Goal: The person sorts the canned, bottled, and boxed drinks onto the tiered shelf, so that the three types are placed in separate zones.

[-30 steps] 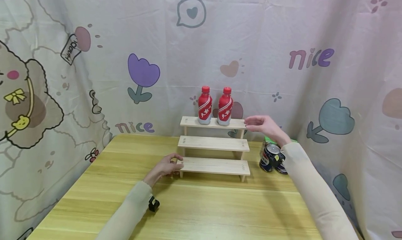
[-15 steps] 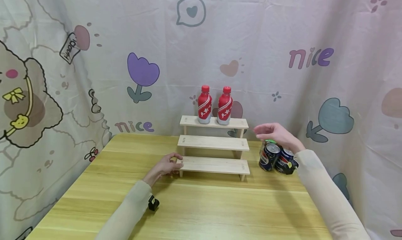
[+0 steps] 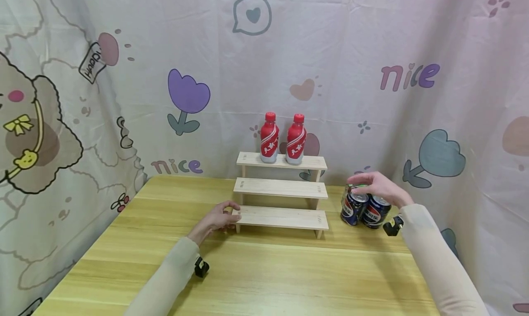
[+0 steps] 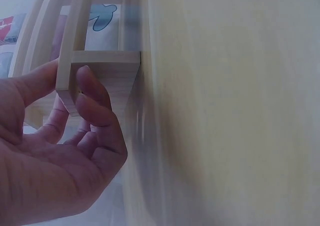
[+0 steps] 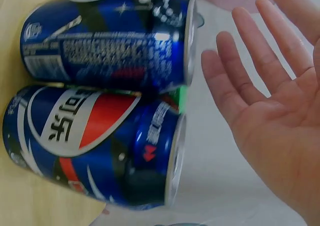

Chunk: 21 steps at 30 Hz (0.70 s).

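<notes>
A three-step wooden display stand stands on the table. My left hand holds the left end of its lowest step; in the left wrist view the thumb lies on one face of the board and curled fingers are at the other. Two red-capped bottles stand upright on the top step. To the right of the stand are two dark blue cola cans, upright and side by side. My right hand hovers over their tops with fingers spread and loosely bent. The right wrist view shows a gap between the fingers and the cans.
Something with a green top is mostly hidden behind the cans. The wooden table reaches back to a patterned curtain, which also hangs along both sides. The stand's middle step lies between the bottles and the lowest step.
My right hand has moved from beside the stand's top step, right and down, to above the cans. The left hand, stand and bottles have stayed in place.
</notes>
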Each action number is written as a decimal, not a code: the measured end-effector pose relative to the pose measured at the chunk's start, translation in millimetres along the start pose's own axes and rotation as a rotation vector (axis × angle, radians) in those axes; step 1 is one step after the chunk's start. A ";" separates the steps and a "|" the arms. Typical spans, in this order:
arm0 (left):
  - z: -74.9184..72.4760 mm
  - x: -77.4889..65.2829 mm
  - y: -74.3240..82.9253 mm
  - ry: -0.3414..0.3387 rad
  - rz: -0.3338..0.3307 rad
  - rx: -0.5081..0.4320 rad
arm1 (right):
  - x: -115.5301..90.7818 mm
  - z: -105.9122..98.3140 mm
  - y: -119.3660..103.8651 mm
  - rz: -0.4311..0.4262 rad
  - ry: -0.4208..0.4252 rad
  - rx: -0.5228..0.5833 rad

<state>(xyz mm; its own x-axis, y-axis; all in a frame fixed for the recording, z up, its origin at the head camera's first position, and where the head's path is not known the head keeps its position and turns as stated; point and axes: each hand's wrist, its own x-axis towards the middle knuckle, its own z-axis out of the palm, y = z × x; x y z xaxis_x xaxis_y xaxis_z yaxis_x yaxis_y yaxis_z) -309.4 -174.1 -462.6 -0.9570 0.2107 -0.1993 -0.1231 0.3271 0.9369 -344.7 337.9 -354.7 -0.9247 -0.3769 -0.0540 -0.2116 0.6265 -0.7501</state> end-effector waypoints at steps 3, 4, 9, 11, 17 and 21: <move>-0.3 -1.1 1.1 0.000 0.001 -0.003 | -1.6 -1.1 3.8 0.009 -0.001 -0.026; -0.3 -1.9 1.7 0.001 0.000 -0.002 | -1.8 -0.9 5.1 0.010 0.003 -0.038; 0.8 -5.4 2.0 0.002 -0.006 0.002 | 0.0 1.8 12.5 -0.025 -0.023 -0.086; 1.5 -6.1 1.1 0.004 -0.008 0.006 | 0.6 2.7 15.0 -0.043 -0.049 -0.098; 2.1 -5.5 0.0 0.015 0.000 0.007 | 1.5 4.3 13.9 -0.036 -0.117 -0.141; 1.5 -5.1 0.3 0.020 0.004 0.004 | 2.0 4.8 10.9 -0.032 -0.131 -0.156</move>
<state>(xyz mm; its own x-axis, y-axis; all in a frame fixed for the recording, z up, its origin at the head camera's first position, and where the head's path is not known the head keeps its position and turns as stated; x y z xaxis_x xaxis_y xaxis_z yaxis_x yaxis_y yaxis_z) -304.2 -173.7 -461.8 -0.9627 0.1935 -0.1893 -0.1178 0.3303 0.9365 -347.4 340.6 -366.1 -0.8700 -0.4771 -0.1244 -0.2957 0.7069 -0.6426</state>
